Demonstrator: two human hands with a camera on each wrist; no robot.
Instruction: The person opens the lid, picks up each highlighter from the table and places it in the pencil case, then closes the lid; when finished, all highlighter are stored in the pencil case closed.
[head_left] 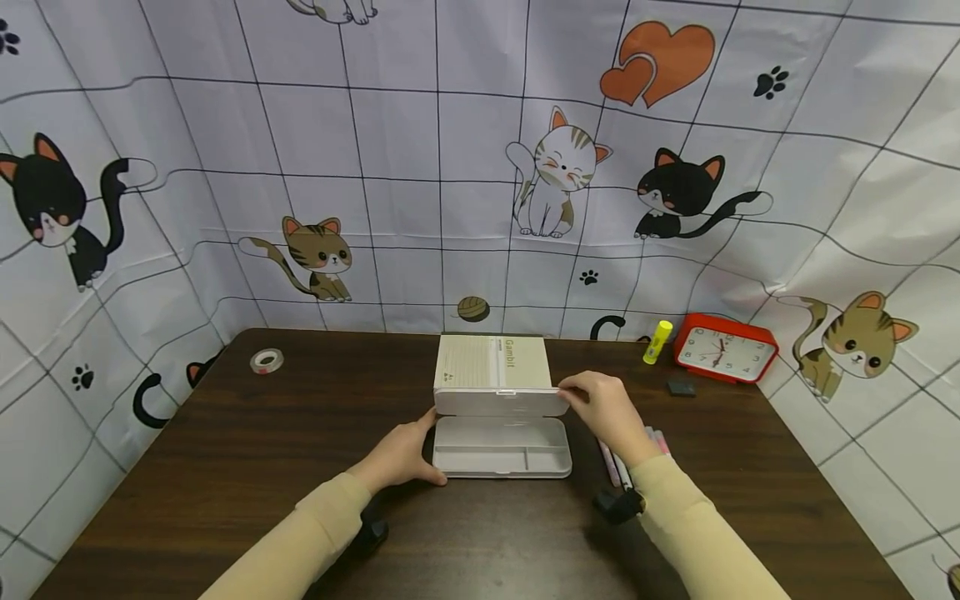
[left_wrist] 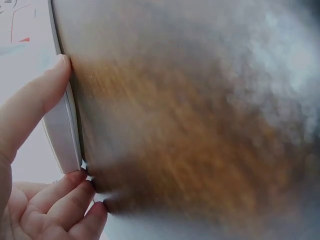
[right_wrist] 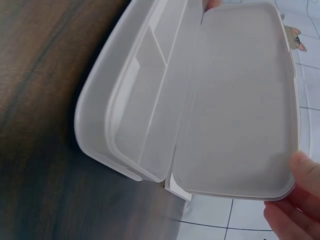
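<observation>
A white pencil case stands open on the dark table, its divided tray toward me. In the right wrist view its compartments look bare. The lid is tilted up at the back, in front of a cream notebook marked "Gambit". My left hand holds the case's left end, thumb at the near corner and fingers at the far one. My right hand pinches the lid's right corner between thumb and fingers. Several pens lie right of the case, partly hidden under my right wrist.
A roll of tape lies at the back left. A red alarm clock, a yellow highlighter and a small dark block are at the back right. A cat-print sheet hangs behind the table.
</observation>
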